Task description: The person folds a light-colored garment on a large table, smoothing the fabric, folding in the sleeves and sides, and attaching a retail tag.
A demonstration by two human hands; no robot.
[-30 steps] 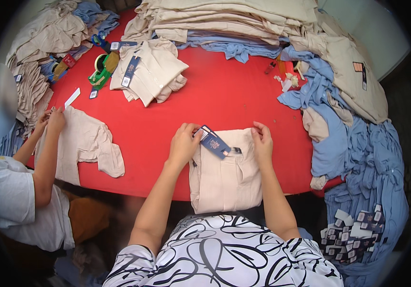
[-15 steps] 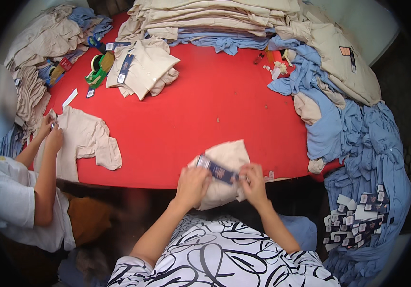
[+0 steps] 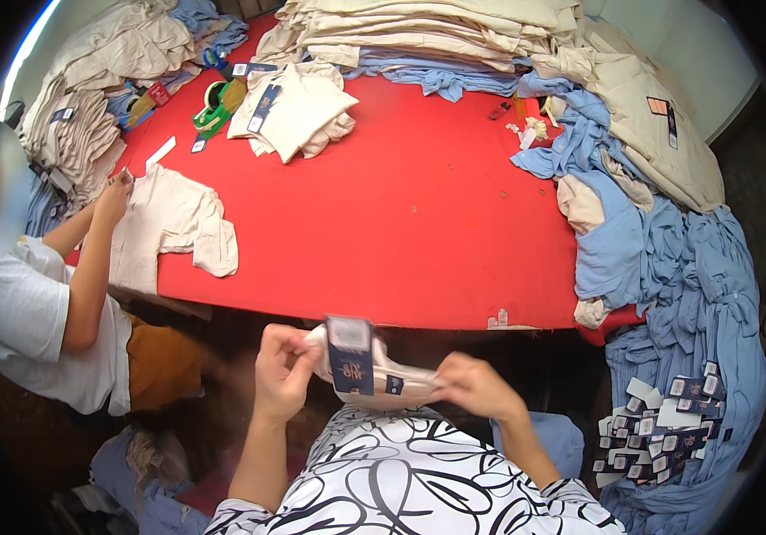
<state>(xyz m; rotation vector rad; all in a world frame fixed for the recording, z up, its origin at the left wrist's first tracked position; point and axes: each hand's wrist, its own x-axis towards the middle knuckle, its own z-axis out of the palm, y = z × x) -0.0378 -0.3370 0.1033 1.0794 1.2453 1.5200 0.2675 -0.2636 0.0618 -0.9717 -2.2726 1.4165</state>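
In the head view, has lifted the folded shirt (image 3: pixel 414 390) clear of the desk (image 3: pixel 383 241). A second ago, had it lying flat over the front edge; half a second ago, had it bunched there between both hands. Now holds it in the air between that edge and the printed top (image 3: pixel 401 473), tilted to show mostly a narrow side. Has also swung the blue tag (image 3: pixel 350 361), slanting in both earlier frames, to nearly upright at the shirt's left end, pale panel uppermost.

Has the left grip (image 3: pixel 283 374) nearly closed, pinching a corner of the shirt between thumb and fingers, just beside the tag. Cannot tell of any contact between those fingers and the tag. Pinches the opposite end with the right grip (image 3: pixel 481 385), thumb and fingertips together on the cloth, near a small dark label (image 3: pixel 395 384).

At left, shows a co-worker (image 3: pixel 26 294) reaching, as before, to the top end of another beige shirt (image 3: pixel 191 214) on the desk.
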